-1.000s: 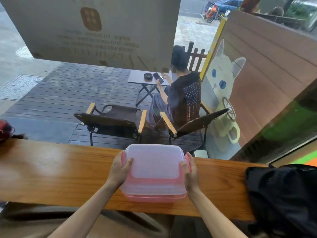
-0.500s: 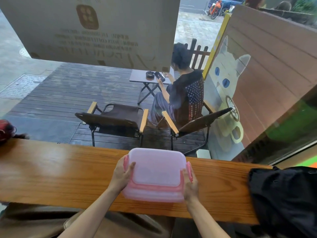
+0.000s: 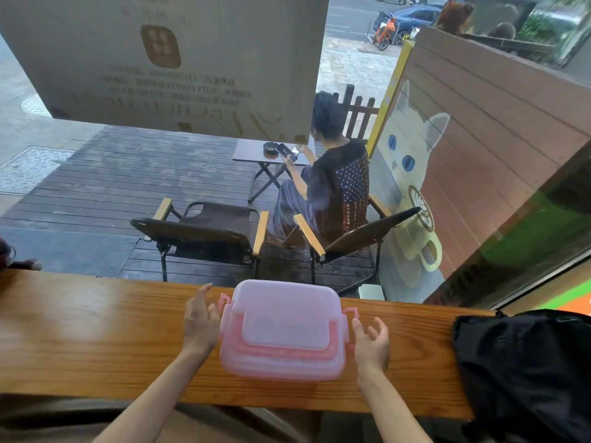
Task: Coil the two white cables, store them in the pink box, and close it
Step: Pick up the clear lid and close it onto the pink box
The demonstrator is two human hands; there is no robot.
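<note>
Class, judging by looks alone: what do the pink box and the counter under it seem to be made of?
Pink box: probably plastic, a translucent frosted lid with pinker moulded side clips.
Counter: apparently wood, with visible grain and a glossy, likely varnished surface that reflects light.

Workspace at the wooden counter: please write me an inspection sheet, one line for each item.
Surface: wooden counter, glossy, by a window.
Job's things: pink box rests flat on the counter, lid on; side latches stick outward, apparently not clipped down.
Clutter: black bag at the counter's right end; a dark red thing at the far left edge, cut off.
Grips: left hand and right hand open, one at each side of the box, holding nothing.
Cables: nothing seen; the frosted lid hides the inside.
Surroundings: outside, two folding chairs on a deck, a seated person with a phone.
</note>
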